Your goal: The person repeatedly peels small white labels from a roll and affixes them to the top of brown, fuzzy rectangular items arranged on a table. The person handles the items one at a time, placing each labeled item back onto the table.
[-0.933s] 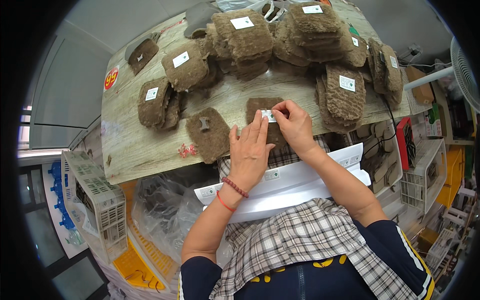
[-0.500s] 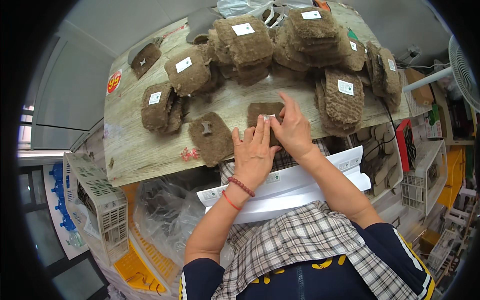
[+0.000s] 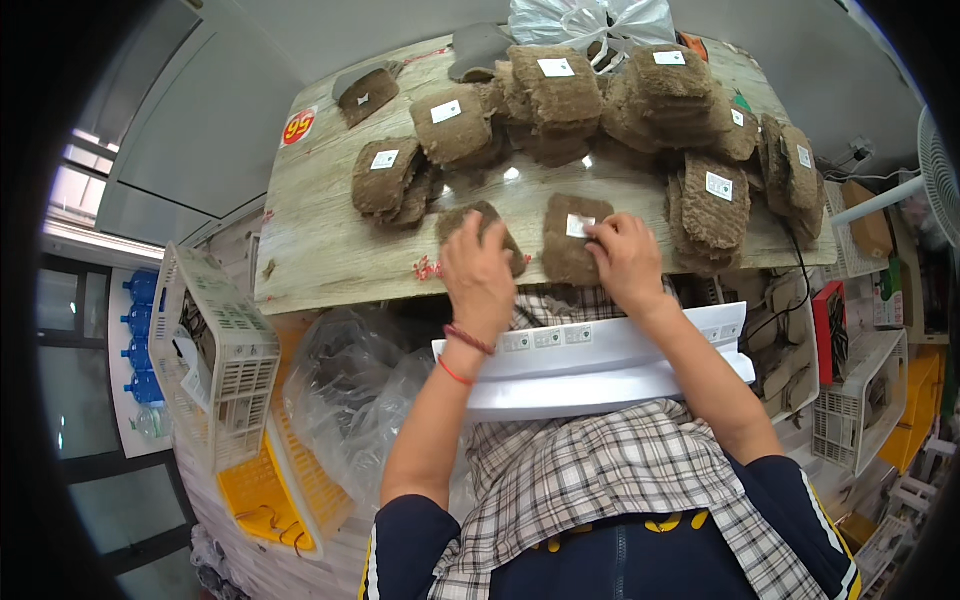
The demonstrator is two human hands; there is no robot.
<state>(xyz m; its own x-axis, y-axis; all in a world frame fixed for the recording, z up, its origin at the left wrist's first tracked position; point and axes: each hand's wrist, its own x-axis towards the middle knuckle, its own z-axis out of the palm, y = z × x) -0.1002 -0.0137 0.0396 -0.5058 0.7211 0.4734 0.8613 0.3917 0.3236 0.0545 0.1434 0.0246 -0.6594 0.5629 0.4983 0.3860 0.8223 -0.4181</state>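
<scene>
My left hand (image 3: pixel 478 268) lies over a brown fuzzy pad (image 3: pixel 512 258), its fingers apart and stretched across the top. Most of that pad is hidden under the hand. To its right, a second brown fuzzy pad (image 3: pixel 572 266) rests flat near the table's front edge, with a white sticker label (image 3: pixel 577 226) on its upper face. The bent fingers and thumb of my right hand (image 3: pixel 630 262) close together at the label's right edge and cover part of it. Across my lap lies a white label sheet (image 3: pixel 610 385) with several printed labels along its upper strip.
Labelled stacks of brown pads (image 3: pixel 560 100) stand along the back and right of the wood-patterned table (image 3: pixel 330 225). A plastic bag (image 3: pixel 590 22) sits behind them. Crates (image 3: pixel 235 380) flank me, with clear plastic sheeting (image 3: pixel 345 375) at the left and a fan (image 3: pixel 935 160) at the right.
My left hand has left the labelled pad and moved left onto the other pad. My right hand has shifted to the label's right side, uncovering more of the label. The view has also shifted.
</scene>
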